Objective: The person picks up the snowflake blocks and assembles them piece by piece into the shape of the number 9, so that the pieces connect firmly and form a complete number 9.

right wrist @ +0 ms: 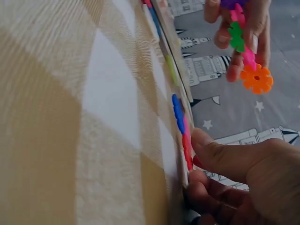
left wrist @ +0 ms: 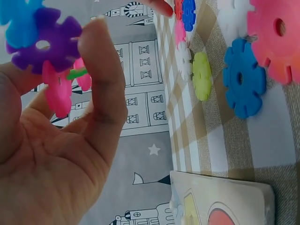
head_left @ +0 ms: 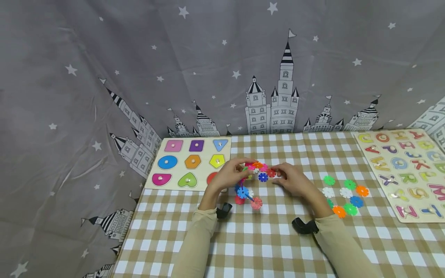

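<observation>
My left hand (head_left: 227, 173) holds a chain of notched plastic discs above the table. In the left wrist view its purple disc (left wrist: 51, 42) sits between thumb and finger, with a pink disc (left wrist: 57, 89) slotted below. An orange disc (right wrist: 257, 78) forms the chain's far end in the right wrist view. Low at the tabletop, my right hand (head_left: 293, 178) pinches a red disc (right wrist: 187, 152) between thumb and fingers. A dark blue disc (head_left: 263, 177) lies beside that red one. Nearer me are a light blue disc (head_left: 242, 192) and a coral disc (head_left: 256, 203).
A shape puzzle board (head_left: 177, 183) lies at the back left. On the right is a letter puzzle board (head_left: 389, 185). Several loose discs, among them an orange disc (head_left: 339, 211), lie between my right arm and the letter board. A checkered cloth (head_left: 264, 247) covers the table.
</observation>
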